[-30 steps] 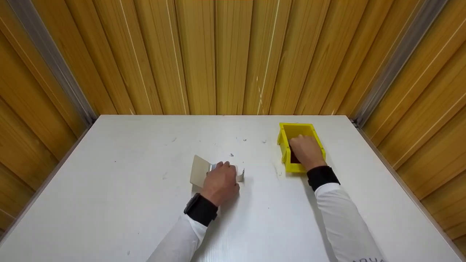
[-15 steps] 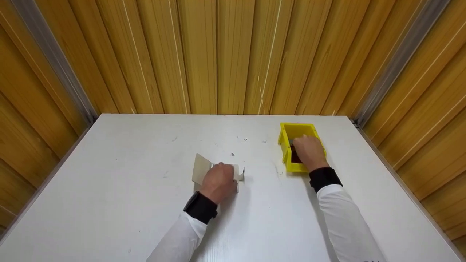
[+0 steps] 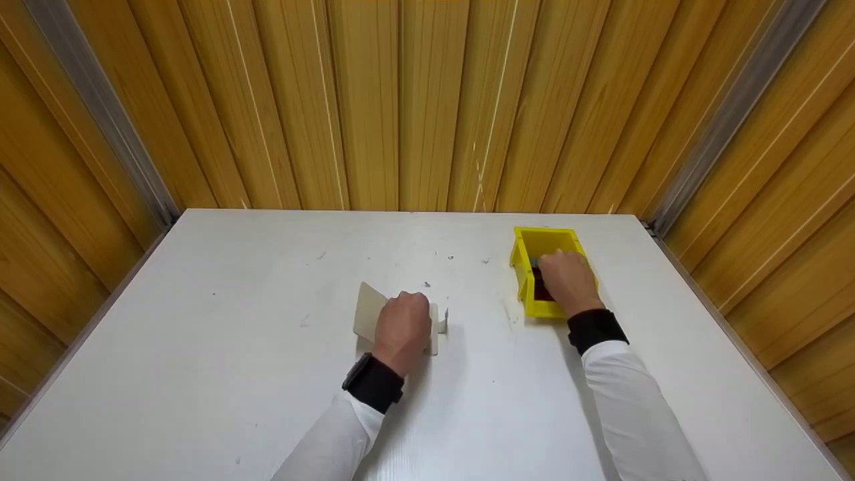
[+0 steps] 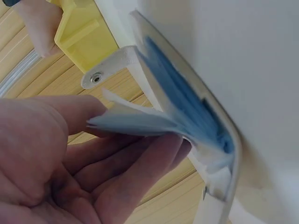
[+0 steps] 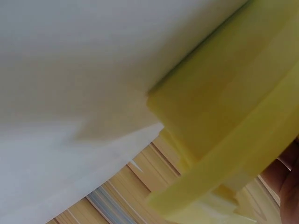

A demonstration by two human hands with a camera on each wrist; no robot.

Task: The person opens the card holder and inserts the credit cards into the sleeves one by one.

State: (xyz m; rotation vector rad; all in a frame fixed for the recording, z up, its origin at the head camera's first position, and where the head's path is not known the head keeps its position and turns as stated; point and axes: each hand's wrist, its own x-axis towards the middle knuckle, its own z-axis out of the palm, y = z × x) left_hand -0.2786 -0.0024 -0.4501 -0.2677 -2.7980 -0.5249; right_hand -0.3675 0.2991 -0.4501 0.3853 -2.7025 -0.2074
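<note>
A cream card holder [image 3: 369,312] stands open on the white table, its cover raised on the left side. My left hand [image 3: 404,327] is over it and pinches part of its bluish clear plastic sleeves [image 4: 135,122] between thumb and fingers, as the left wrist view shows. Other sleeves stay against the cover, and a snap strap [image 4: 110,69] sticks out. My right hand [image 3: 568,277] reaches down into a yellow bin [image 3: 546,309]; its fingertips are hidden there, so I cannot tell what they hold. Beside that hand a dark red thing [image 3: 542,286] shows in the bin.
The white table [image 3: 200,374] bears scuffs and small dark marks. Wood-look panels [image 3: 427,107] rise behind it and on both sides, with grey metal posts [image 3: 721,120] in the corners. The yellow bin stands near the back right.
My left hand has turned and lifted slightly over the card holder, uncovering more of its right part. The right hand stays in the bin, shifted a little to the right within it.
</note>
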